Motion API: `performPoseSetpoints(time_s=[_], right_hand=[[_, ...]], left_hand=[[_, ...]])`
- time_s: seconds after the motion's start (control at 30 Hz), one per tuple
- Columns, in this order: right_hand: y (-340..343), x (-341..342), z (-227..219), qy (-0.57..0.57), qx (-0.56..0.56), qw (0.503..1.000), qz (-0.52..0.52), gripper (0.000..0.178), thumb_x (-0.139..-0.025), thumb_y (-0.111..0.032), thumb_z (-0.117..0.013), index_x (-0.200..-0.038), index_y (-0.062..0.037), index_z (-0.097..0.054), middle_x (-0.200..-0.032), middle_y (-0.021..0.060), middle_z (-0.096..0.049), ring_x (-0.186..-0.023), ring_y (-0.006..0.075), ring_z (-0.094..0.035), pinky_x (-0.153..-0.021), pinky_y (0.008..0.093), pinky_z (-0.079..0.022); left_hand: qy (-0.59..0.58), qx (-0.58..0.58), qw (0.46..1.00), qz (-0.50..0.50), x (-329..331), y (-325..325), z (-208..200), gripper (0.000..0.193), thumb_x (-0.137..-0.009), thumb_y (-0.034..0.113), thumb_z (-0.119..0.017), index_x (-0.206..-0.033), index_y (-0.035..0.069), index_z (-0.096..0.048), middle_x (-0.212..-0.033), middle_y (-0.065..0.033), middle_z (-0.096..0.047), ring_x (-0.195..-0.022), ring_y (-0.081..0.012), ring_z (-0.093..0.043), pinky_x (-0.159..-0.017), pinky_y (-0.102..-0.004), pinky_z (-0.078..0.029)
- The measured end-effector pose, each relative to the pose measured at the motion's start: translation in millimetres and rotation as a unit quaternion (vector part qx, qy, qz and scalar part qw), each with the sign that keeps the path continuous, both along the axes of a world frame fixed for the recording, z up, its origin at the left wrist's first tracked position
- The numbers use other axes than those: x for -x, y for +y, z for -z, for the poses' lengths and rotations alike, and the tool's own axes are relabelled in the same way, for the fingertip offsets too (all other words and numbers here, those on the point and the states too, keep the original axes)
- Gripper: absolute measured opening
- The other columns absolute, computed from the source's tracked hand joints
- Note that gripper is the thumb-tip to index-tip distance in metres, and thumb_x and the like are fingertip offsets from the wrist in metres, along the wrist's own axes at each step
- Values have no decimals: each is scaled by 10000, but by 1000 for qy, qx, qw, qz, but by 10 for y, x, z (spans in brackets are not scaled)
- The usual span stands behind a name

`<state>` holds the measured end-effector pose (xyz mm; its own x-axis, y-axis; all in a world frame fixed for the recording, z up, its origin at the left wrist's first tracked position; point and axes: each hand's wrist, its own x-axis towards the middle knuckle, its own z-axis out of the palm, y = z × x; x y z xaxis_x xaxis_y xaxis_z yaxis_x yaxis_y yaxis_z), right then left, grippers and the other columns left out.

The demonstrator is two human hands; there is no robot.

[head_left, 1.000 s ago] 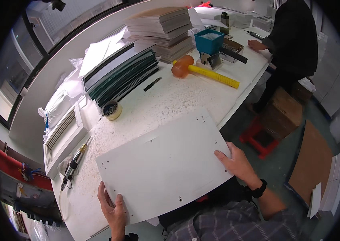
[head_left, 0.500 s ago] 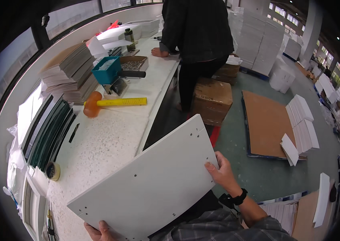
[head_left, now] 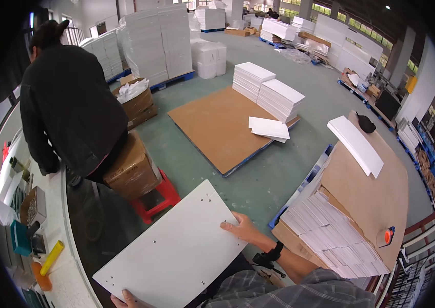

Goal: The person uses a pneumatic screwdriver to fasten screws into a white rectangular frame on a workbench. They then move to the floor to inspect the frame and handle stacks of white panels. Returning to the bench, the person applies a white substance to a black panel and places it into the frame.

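A flat white rectangular panel (head_left: 168, 249) with several small holes near its corners and edges is held tilted in front of me. At its near left corner my left hand (head_left: 125, 299) grips the edge, thumb on top; the rest of that hand is cut off by the lower rim. My right hand (head_left: 240, 229), with a black band on the wrist, is closed on the right edge, its thumb on the face and its fingers hidden beneath. The panel hangs in the air, to the right of a white worktable (head_left: 76, 272).
A mallet (head_left: 42, 272) and a teal bin (head_left: 20, 238) are on the worktable. A person (head_left: 73, 102) leans there, beside a carton (head_left: 132, 167) on a red stool (head_left: 158, 197). White panel stacks (head_left: 279, 100) stand on a brown-topped pallet (head_left: 212, 128). At right is a board-covered stack (head_left: 330, 231).
My view has swung to the right, so the worktable and the person now appear farther left. Both hands keep hold of the panel, which is now farther from the worktable.
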<state>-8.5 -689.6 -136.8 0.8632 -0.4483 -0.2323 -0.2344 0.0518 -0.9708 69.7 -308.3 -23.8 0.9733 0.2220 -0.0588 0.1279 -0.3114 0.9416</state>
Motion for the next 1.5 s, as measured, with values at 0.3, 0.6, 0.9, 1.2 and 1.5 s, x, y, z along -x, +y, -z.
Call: performPoseSetpoints(time_s=[0.3,0.6,0.9,1.2,1.5], right_hand=[[-1226,-102,-233,-11,71,980,188,505,-950,-412,-793,-1214,3,-677,-1033,84,-722,-968,126,-651,-862,315,-534],[-2398,-12,-844,133,75,940,305,572,-970,-508,-725,-1077,51,-664,-890,159,-696,-847,209,-656,-764,357,-525],[-3397,481,-1630,187,47,900,391,764,-971,-623,-642,-1178,113,-646,-1011,259,-720,-918,294,-701,-857,431,-539],[-4575,304,-2473,140,0,910,390,531,-1021,-422,-681,-1269,48,-667,-1075,172,-749,-982,208,-701,-882,354,-548],[-6139,13,-2739,188,14,852,488,433,-1019,-323,-693,-1245,45,-681,-1048,135,-756,-940,158,-681,-849,334,-544]], left_hand=[[102,23,971,217,-1575,-1750,483,401,-1117,292,-530,-1312,-58,-519,-1002,-66,-601,-842,-166,-529,-730,-333,-448],[202,32,919,337,-2617,-3541,407,388,-1076,189,-577,-1394,-23,-515,-1197,-129,-669,-1079,-207,-611,-965,-363,-479],[223,34,861,456,-2740,-5456,-598,317,-1073,192,-591,-1293,-25,-524,-1195,-114,-654,-1052,-179,-598,-956,-349,-482],[284,91,812,501,-3181,-7375,-445,193,-1081,249,-592,-1131,64,-619,-884,42,-613,-752,-41,-491,-670,-238,-412],[390,1,717,578,-3227,-9760,481,390,-1077,353,-599,-1291,30,-633,-997,1,-645,-877,-96,-548,-773,-284,-455]])
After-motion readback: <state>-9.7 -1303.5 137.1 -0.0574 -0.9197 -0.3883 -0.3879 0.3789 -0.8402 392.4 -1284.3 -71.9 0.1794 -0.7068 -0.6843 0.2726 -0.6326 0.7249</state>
